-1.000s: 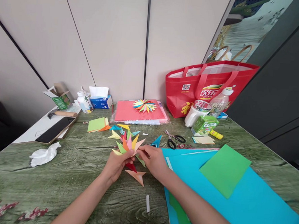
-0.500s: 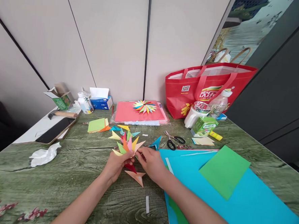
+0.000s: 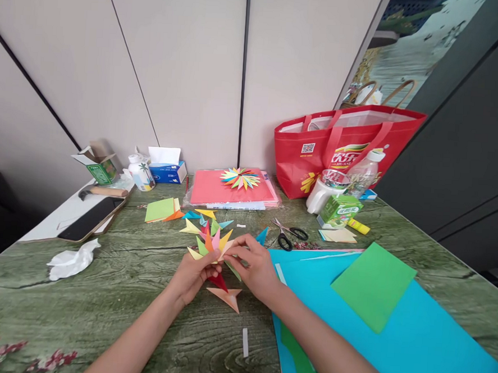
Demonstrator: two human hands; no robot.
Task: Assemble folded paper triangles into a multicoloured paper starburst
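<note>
Both my hands hold a half-built fan of folded paper points (image 3: 212,243) in yellow, green, orange and pink, low over the green wood-grain table (image 3: 142,270). My left hand (image 3: 193,273) grips it from below left. My right hand (image 3: 254,268) pinches its right side, fingers curled over the pale pink point. A dark red point (image 3: 218,281) and a salmon point (image 3: 227,298) lie just under the hands. More loose folded points (image 3: 202,220) lie beyond. A finished many-coloured paper star (image 3: 241,177) rests on red sheets (image 3: 215,190) at the back.
Big blue sheet (image 3: 391,341) with a green square (image 3: 373,284) lies at right. Scissors (image 3: 288,235), white jar (image 3: 327,191), green carton (image 3: 340,210) and red tote bag (image 3: 344,144) stand behind. At left: crumpled tissue (image 3: 73,260), phone (image 3: 89,216), tissue box (image 3: 168,167), bottle (image 3: 141,171).
My right hand has lifted slightly and closed over the fan's right-hand pink point; the fan has shifted a little. The left hand stays in place.
</note>
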